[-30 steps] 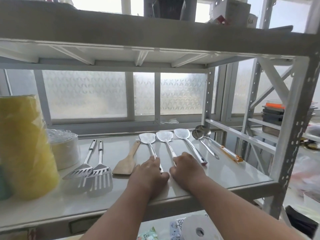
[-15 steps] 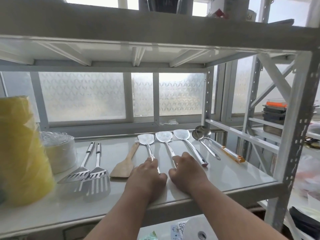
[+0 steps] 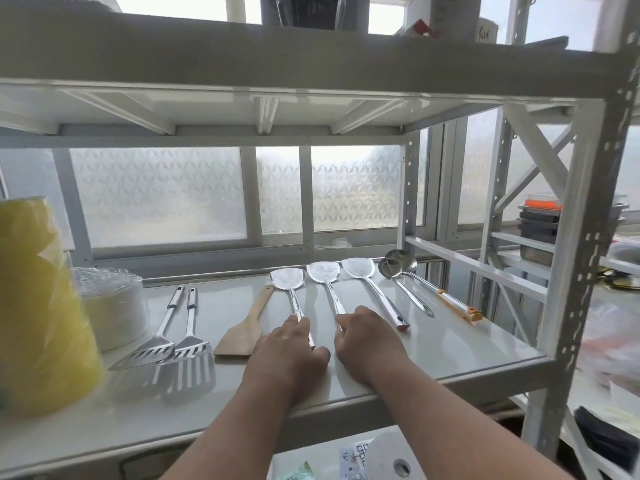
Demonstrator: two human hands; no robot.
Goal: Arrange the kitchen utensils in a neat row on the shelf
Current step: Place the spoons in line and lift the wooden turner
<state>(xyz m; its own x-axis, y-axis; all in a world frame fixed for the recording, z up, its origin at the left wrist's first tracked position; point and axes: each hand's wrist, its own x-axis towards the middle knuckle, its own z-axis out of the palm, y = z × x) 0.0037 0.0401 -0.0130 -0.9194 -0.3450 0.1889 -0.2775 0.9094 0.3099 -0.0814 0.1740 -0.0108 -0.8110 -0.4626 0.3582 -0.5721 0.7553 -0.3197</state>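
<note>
Your hands on utensil handles, white shelf (image 3: pixel 450 355).
Your left hand (image 3: pixel 289 351) covers one metal turner (image 3: pixel 289 277) handle, your right hand (image 3: pixel 365 341) another turner (image 3: pixel 323 271); finger grip cannot be told.

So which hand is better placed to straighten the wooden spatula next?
Probably the left hand: it rests on the leftmost metal turner's handle, right beside the wooden spatula. The right hand lies farther right and would have to cross over.

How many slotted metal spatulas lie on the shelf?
2. Both slotted metal spatulas lie side by side at the left of the row: one outermost, the other beside it, heads overlapping. None seems hidden.
</note>
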